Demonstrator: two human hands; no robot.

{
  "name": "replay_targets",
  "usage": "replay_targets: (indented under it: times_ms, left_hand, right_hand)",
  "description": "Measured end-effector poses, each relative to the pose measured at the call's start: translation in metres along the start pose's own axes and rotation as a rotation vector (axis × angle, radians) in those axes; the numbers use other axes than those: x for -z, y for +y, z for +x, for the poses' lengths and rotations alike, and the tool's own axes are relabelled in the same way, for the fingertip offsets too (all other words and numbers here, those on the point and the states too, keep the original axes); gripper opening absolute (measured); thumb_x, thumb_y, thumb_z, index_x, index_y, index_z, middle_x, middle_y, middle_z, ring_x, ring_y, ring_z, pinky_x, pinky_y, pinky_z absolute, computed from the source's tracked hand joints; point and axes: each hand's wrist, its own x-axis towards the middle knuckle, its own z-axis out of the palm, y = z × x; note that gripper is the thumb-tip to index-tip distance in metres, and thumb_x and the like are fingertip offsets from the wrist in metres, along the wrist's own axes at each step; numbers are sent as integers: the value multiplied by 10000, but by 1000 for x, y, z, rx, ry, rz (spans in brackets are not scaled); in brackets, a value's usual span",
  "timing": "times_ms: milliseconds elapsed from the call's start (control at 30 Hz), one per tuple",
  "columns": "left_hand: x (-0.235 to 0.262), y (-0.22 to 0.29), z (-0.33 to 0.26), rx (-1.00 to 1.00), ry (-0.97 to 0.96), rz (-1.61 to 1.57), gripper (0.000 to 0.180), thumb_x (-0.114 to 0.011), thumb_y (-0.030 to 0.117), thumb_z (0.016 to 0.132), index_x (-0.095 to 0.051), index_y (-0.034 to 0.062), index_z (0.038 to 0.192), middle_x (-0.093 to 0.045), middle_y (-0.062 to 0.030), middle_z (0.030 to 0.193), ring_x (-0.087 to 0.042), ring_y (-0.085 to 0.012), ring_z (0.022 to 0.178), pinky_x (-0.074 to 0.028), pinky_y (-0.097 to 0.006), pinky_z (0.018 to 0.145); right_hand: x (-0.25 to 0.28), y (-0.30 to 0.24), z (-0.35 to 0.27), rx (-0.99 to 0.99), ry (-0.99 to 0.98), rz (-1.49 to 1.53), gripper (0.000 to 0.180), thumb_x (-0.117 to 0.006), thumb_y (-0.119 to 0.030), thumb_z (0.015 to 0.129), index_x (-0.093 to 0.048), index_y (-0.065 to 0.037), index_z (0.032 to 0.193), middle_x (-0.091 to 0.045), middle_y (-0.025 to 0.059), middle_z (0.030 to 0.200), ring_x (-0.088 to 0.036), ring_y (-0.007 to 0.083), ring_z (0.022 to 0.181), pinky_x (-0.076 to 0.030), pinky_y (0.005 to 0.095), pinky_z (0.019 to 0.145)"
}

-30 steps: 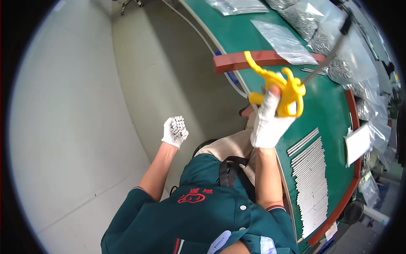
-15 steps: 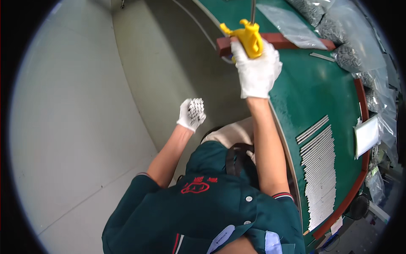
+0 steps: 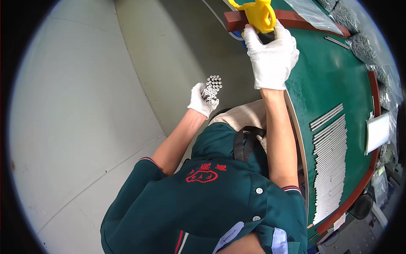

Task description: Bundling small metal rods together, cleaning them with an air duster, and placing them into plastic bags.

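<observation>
My left hand (image 3: 198,101), in a white glove, is closed around a bundle of thin metal tubes (image 3: 212,84), whose hollow ends face up. It is over the floor, left of the green table (image 3: 306,78). My right hand (image 3: 275,59), also gloved, is just below a yellow air blow gun (image 3: 259,16) at the red-brown rail (image 3: 292,19). Its thumb and fingers are apart on either side of the gun's lower part, with a dark gap between palm and gun. The top of the gun is cut off by the picture's edge.
A row of metal rods (image 3: 330,165) lies on the table to the right, a few set slightly apart (image 3: 326,117). Clear bags of small metal parts (image 3: 363,48) line the far edge, next to a white packet (image 3: 377,133). A grey partition (image 3: 84,106) stands left.
My right hand has drawn back from the yellow blow gun, its grip loosened, while the gun keeps its place at the rail. The tube bundle in my left hand has tilted slightly. The view has shifted.
</observation>
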Motion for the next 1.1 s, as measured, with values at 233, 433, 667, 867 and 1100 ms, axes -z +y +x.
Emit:
replay_targets:
  times_ms: [233, 433, 667, 867, 1100]
  left_hand:
    - [-5, -6, -2, 12, -29, 25, 340, -401, 362, 859, -448, 153, 594, -357, -24, 397, -248, -166, 307, -197, -292, 355]
    - [5, -3, 8, 19, -19, 7, 292, -412, 330, 846, -493, 159, 623, -449, 4, 489, -325, -146, 352, -262, -293, 368]
    - [-30, -13, -36, -16, -173, 73, 409, -306, 330, 855, -586, 72, 1002, -625, -95, 933, -607, -229, 809, -512, -336, 698]
    - [28, -15, 7, -125, -387, -91, 291, -380, 304, 871, -551, 69, 876, -596, -91, 872, -593, -219, 832, -502, -362, 754]
    - [66, -22, 21, -39, -296, 12, 228, -389, 230, 865, -513, 107, 718, -580, -32, 718, -589, -170, 699, -503, -309, 675]
  right_hand:
    - [15, -3, -5, 14, -30, -56, 424, -742, -313, 665, -640, -2, 934, -651, 118, 832, -609, 260, 770, -482, 353, 728]
    - [58, -14, -33, 231, -2, 157, 451, -730, -108, 667, -580, -3, 1079, -621, 101, 858, -560, 214, 716, -459, 315, 658]
    - [41, -16, -132, -218, -698, 288, 1133, -818, -422, 452, -280, 92, 1306, -433, 269, 1238, -419, 394, 1170, -328, 419, 993]
    - [4, -20, -161, -701, -447, 1101, 612, -796, -109, 610, -507, 18, 1134, -590, 104, 1004, -577, 171, 949, -460, 303, 852]
    - [-3, -3, -187, -533, -747, 1269, 308, -684, -1, 714, -575, -18, 1002, -635, 68, 929, -594, 158, 910, -459, 273, 830]
